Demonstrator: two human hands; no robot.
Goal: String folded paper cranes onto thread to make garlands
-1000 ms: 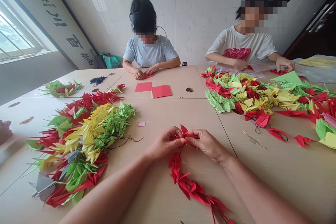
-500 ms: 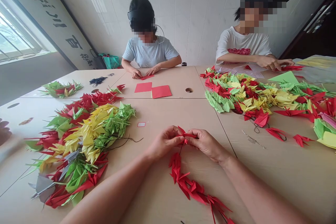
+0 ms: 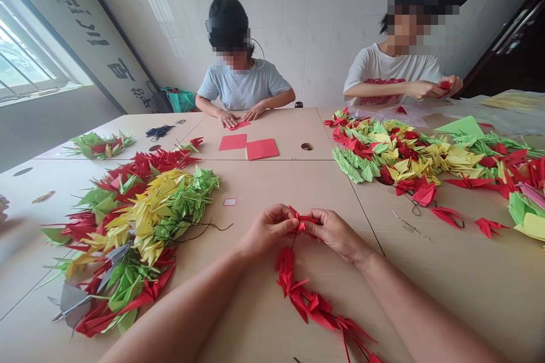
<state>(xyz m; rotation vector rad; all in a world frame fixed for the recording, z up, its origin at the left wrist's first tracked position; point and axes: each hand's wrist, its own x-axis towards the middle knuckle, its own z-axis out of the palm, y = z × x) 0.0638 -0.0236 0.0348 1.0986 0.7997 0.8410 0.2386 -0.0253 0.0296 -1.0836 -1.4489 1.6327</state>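
A tiled room is seen, and a pale wooden table (image 3: pixel 272 184) fills most of the view. Two large masses of folded paper cranes in red, yellow and green are spread across it: a left heap of cranes (image 3: pixel 140 232) and a right heap of cranes (image 3: pixel 395 153). A great many cranes appear to have been folded already, and a dark thread (image 3: pixel 200 234) is seen running out of the left heap, so at least part of it seems to have been strung. Loose red cranes (image 3: pixel 489 227) are left lying apart from the right heap, with a thin metal needle (image 3: pixel 409 226) nearby. Two red paper squares (image 3: pixel 261 148) are laid flat at the far side, apparently unfolded.

Across the table, a co-worker in a grey-blue T-shirt (image 3: pixel 242 88) has both hands on a small piece of red paper (image 3: pixel 238 125), while a co-worker in a white T-shirt (image 3: pixel 392 79) holds something red up near the right heap.

A string of red cranes (image 3: pixel 306 306) lies on the table below the person's hands and runs off the bottom edge of the view. Its black cord (image 3: pixel 293 241) rises to a red origami crane (image 3: pixel 303 220), held clear of the table. That crane is pinched from both sides, with the left hand (image 3: pixel 269 231) and right hand (image 3: pixel 336 233) brought together and clamped on it.
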